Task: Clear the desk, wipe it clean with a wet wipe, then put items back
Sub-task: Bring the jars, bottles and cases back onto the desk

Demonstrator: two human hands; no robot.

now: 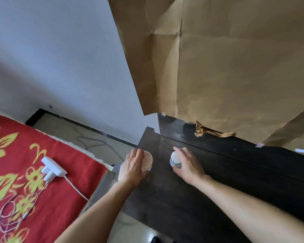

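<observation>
A dark wooden desk (218, 181) runs from the middle to the right of the view. At its left end my left hand (132, 166) wraps a round beige jar (147, 161) with a flat lid, standing on the desk. Just to the right my right hand (187, 164) grips a white bottle with a teal ring (175, 160), its rounded end pointing left. Both forearms reach in from the bottom. I see no wet wipe.
Creased brown paper (226, 58) hangs behind the desk, torn at its lower edge (211, 132). At left lies a red cloth with yellow flowers (25, 172), carrying a white power strip (54, 168) and thin cables (16, 213). Pale floor with a dark cable (91, 141) lies beyond.
</observation>
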